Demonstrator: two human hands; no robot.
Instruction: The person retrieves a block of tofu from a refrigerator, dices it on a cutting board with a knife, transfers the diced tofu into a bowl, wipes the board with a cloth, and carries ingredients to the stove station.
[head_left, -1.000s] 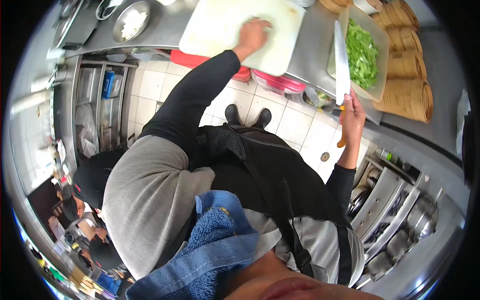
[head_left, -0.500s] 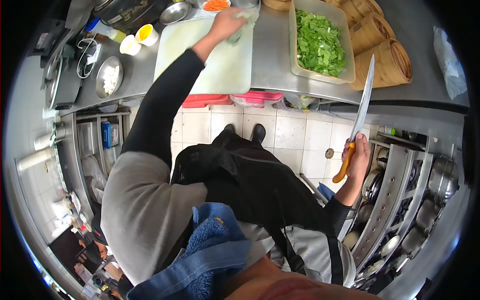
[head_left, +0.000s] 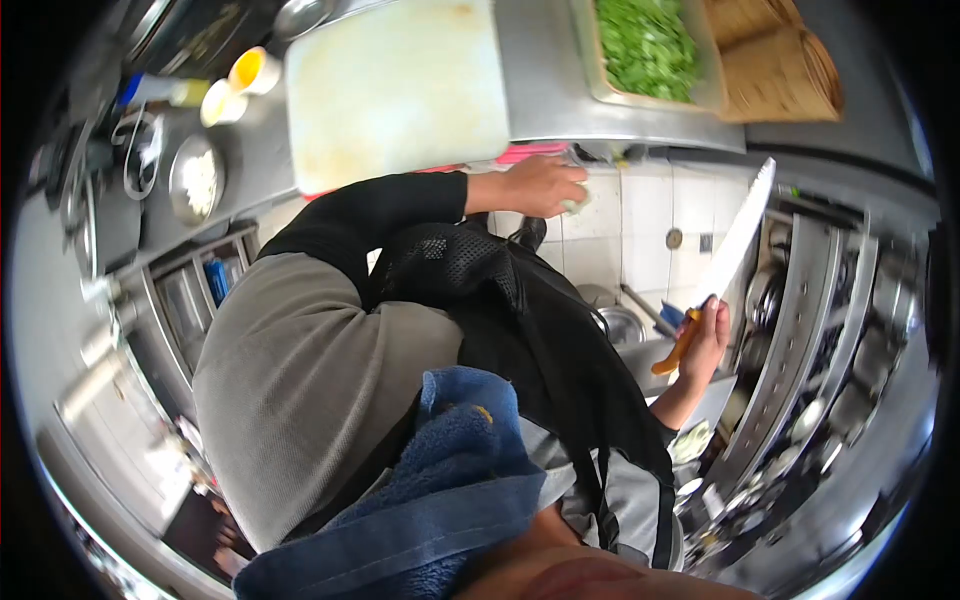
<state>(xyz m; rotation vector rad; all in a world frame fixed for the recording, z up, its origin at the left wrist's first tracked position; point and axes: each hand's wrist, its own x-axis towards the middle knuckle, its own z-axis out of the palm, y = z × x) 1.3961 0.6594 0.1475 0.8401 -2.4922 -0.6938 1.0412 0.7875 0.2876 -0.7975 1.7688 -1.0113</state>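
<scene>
My right hand (head_left: 706, 340) grips the yellow handle of a long kitchen knife (head_left: 735, 235), its blade pointing up and away over the floor at the right. My left hand (head_left: 545, 187) is closed around a crumpled pale cloth (head_left: 576, 203), of which only a small part shows between the fingers. It hangs in front of the counter, just off the near edge of a white cutting board (head_left: 400, 85). The board's surface has faint stains and bears nothing.
A tub (head_left: 715, 90) of chopped greens (head_left: 648, 50) stands beside bamboo steamers (head_left: 785, 75). Left of the board are two cups (head_left: 225, 103) and a metal bowl (head_left: 197, 180) of white pieces. A pot rack (head_left: 800, 320) stands to my right; pink lids (head_left: 530, 152) are below the counter.
My left hand has come off the far part of the board toward me, past its near edge, with the cloth. The view has turned rightward; the knife stays in my right hand.
</scene>
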